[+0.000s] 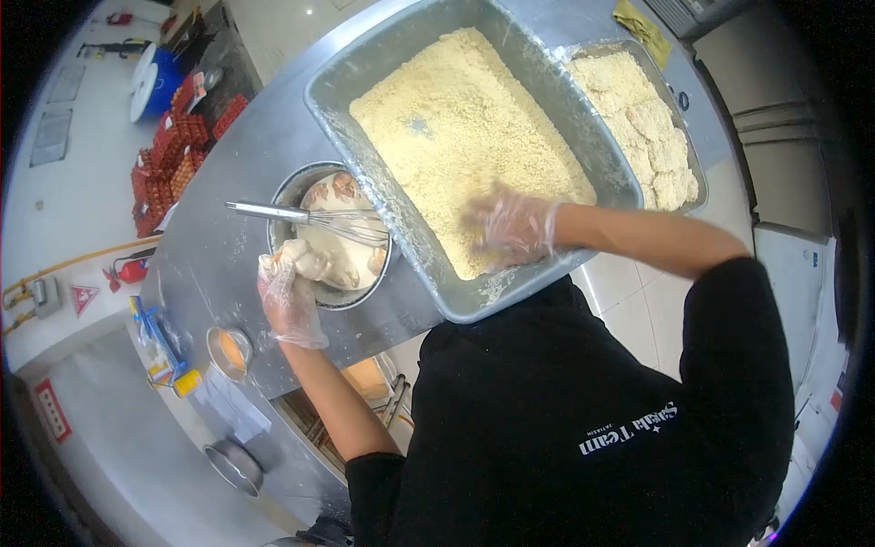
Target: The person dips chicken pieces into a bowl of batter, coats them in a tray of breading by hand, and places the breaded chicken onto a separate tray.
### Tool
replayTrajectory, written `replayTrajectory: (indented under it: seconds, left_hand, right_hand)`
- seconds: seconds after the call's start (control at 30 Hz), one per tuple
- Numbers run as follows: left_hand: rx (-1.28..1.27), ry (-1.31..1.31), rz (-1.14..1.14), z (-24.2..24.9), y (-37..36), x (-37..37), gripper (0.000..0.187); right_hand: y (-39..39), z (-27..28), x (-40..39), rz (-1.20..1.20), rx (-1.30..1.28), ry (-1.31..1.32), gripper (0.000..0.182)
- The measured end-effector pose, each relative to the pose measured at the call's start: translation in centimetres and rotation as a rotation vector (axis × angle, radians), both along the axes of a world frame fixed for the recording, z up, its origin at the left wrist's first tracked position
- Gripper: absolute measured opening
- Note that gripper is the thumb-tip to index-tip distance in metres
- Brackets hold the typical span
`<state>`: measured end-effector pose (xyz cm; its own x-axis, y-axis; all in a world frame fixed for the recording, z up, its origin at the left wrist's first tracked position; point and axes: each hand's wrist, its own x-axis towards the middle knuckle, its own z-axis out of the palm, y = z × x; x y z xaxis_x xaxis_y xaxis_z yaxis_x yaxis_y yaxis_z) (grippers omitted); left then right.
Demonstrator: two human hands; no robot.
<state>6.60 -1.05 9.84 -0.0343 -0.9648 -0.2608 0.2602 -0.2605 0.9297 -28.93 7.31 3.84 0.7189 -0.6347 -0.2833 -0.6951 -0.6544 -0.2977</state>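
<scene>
My left hand (290, 305), in a clear plastic glove, grips a wet, batter-coated piece of raw chicken (314, 262) at the near left rim of a metal bowl (351, 299). Pale liquid batter (319, 232) and more chicken (344, 185) are in the bowl. A whisk (269, 211) lies across it, handle out to the left. My right hand (518, 226), also gloved, is down in the yellowish crumbs (456, 118) of a large grey tub (339, 84). Its fingers look spread and somewhat blurred, partly among the crumbs, with nothing visibly held.
Right of the tub, a metal tray (700, 187) carries several crumb-coated pieces (652, 118). A yellow cloth (643, 32) lies behind it. On the steel table (219, 264), a small bowl (228, 351) with orange contents stands at the left. Stacked egg trays (173, 150) are farther back.
</scene>
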Motion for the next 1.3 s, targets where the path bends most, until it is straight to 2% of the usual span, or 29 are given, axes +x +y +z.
replayTrajectory:
  seconds: [0.03,0.07,0.17,0.23,0.27,0.33,0.43,0.5,0.53,0.6,0.73,0.77,0.83,0.87,0.93,1.0,1.1,1.13,1.2,1.3]
  left_hand:
    - [0.008,-0.007,0.019,-0.1,-0.1,0.0,0.022]
    - [0.004,-0.021,-0.017,-0.7,-0.3,0.4,0.025]
    - [-0.003,-0.027,-0.082,-2.1,-0.4,1.8,0.031]
    - [-0.007,0.021,-0.062,-2.1,0.3,1.6,0.029]
    - [-0.039,-0.03,-0.05,-2.2,0.5,1.6,0.028]
    - [-0.103,-0.142,-0.034,-2.1,0.6,1.7,0.026]
    - [-0.107,-0.011,0.026,-0.8,0.8,1.3,0.023]
    - [-0.113,-0.026,-0.094,2.1,1.0,-0.2,0.022]
    - [-0.115,-0.036,-0.154,3.7,1.2,-1.0,0.021]
    - [-0.158,-0.097,-0.131,5.9,1.4,-3.2,0.019]
    - [-0.205,-0.211,-0.238,8.5,2.5,-10.1,0.022]
    - [-0.162,-0.006,-0.45,7.8,2.0,-11.5,0.019]
    - [-0.192,-0.077,-0.671,2.6,0.1,-13.7,0.018]
    - [-0.272,-0.356,-0.673,-1.0,-1.0,-14.8,0.019]
    - [-0.589,-1.306,-0.715,-3.0,-1.9,-19.2,0.021]
    - [-0.556,-1.263,-0.719,-5.3,-2.9,-21.0,0.022]
    - [-0.424,-1.189,-0.859,-7.0,-3.2,-23.4,0.019]
    - [-0.363,-1.162,-0.921,-7.2,-3.1,-24.2,0.018]
    - [-0.357,-1.186,-0.871,-10.0,-2.9,-25.3,0.015]
    - [-0.398,-1.191,-0.813,-13.0,-5.0,-25.6,0.014]
  right_hand:
    - [0.5,-1.3,0.0,0.182,-0.068,-0.043,0.053]
    - [-0.5,-0.6,-0.2,0.255,-0.051,-0.053,0.05]
    - [-4.6,-3.3,-0.8,0.4,-0.395,0.082,0.035]
    - [-9.3,-4.3,-1.2,-0.018,-0.291,0.021,0.027]
    - [-11.2,-4.7,-2.4,-0.328,-0.173,-0.113,0.026]
    - [-12.6,-4.7,-3.4,-0.64,-0.163,-0.273,0.026]
    - [-12.5,-1.5,-5.2,-0.634,-0.467,-0.33,0.028]
    - [-11.1,1.0,-5.7,-0.612,-0.611,-0.346,0.03]
    - [-10.7,1.5,-5.8,-0.679,-0.604,-0.307,0.031]
    - [-10.1,2.0,-5.8,-0.811,-0.586,-0.233,0.032]
    - [-7.7,3.7,-7.3,-0.904,-0.523,-0.368,0.03]
    - [-7.0,4.2,-7.4,-0.927,-0.495,-0.43,0.03]
    - [-5.9,4.5,-7.7,-0.936,-0.533,-0.525,0.03]
    - [-5.5,4.3,-7.8,-0.919,-0.598,-0.556,0.03]
    - [-4.5,4.0,-8.0,-0.93,-0.693,-0.603,0.028]
    - [-4.0,4.1,-8.4,-0.979,-0.768,-0.638,0.025]
    - [-2.1,6.3,-9.0,-0.991,-0.605,-0.998,0.022]
    - [-1.6,6.4,-8.9,-1.033,-0.577,-1.009,0.022]
    - [-1.1,6.6,-8.8,-1.101,-0.522,-1.032,0.02]
    - [-0.9,5.6,-8.5,-1.055,-0.576,-1.048,0.021]
